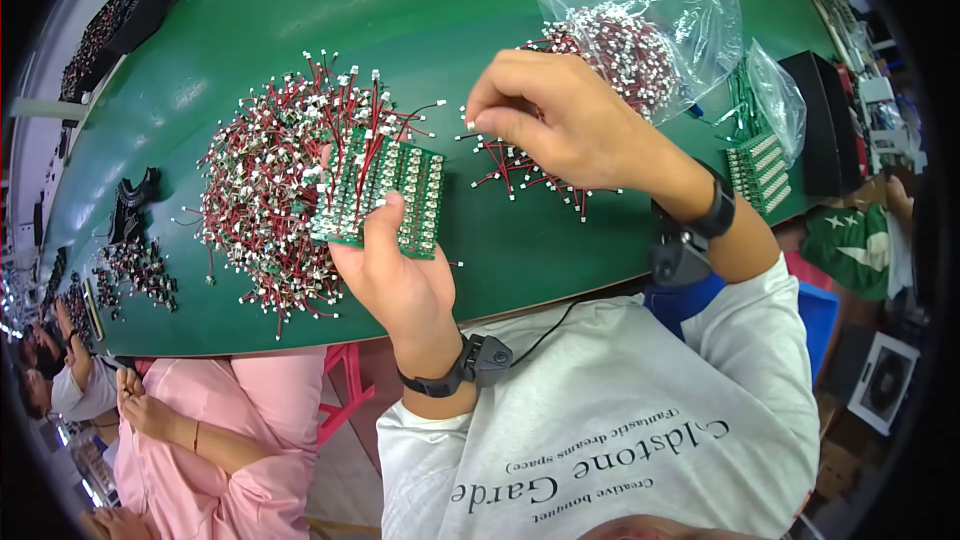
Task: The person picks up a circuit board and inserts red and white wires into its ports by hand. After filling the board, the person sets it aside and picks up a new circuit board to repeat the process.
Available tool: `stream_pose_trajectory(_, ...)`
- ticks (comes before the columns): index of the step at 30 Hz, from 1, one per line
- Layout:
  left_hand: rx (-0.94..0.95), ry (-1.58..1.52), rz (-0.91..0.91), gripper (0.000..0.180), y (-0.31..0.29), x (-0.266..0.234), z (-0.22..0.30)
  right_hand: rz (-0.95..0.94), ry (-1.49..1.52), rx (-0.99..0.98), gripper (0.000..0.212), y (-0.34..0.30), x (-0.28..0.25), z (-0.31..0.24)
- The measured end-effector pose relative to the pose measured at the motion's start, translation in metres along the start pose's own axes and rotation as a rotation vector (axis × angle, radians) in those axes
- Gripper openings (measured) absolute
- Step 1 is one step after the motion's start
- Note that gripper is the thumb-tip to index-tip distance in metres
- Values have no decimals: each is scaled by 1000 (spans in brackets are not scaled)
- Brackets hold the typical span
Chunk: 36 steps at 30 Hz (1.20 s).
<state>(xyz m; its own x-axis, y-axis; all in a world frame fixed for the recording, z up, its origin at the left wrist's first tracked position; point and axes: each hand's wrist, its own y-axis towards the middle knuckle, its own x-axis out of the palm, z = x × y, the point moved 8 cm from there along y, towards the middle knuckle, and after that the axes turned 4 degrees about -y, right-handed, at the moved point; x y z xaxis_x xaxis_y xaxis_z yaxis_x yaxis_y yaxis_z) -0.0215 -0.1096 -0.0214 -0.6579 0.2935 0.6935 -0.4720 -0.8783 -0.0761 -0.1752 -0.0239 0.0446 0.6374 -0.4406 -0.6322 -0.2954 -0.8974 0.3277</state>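
My left hand (395, 280) is closed on a green circuit board panel (425, 202), with the thumb lying over its front. Rows of small pale metal parts cover the panel, and red and black wires with white plugs rise at its upper left edge. Up and to the right, my right hand (565, 115) is pinched, apart from the panel. A tiny white plug of a connector cable (470, 125) shows at its fingertips; the rest of that cable is hard to make out. Behind the panel lies a large heap of red-and-black connector cables (255, 190).
A smaller spread of cables (530, 178) lies under my right hand. Beyond it, a clear plastic bag (705, 15) covers more cables. More circuit board panels (758, 175) lie by a black box (820, 125) on the right of the green table (520, 260). A person in pink (215, 420) sits to the left.
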Motion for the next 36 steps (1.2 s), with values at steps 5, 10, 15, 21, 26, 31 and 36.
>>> stream_pose_trajectory(5,-34,3,-28,63,-9,16,-10,133,8,-65,7,-16,-2,-25)
stream_pose_trajectory(10,0,92,-97,66,-23,28,-14,180,-30,-119,10,-18,5,-21)
stream_pose_trajectory(15,33,121,-154,68,-28,35,-17,177,-46,-99,12,-20,9,-12)
stream_pose_trajectory(21,76,287,-242,65,-31,34,-20,162,-63,-110,15,-23,7,-15)
stream_pose_trajectory(26,96,345,-250,63,-35,41,-22,71,-169,-37,16,-21,11,-15)
stream_pose_trajectory(31,90,350,-291,63,-30,34,-19,77,-143,-104,15,-25,18,-11)
stream_pose_trajectory(36,95,374,-264,60,-36,27,-22,69,-285,-70,23,-29,30,-9)
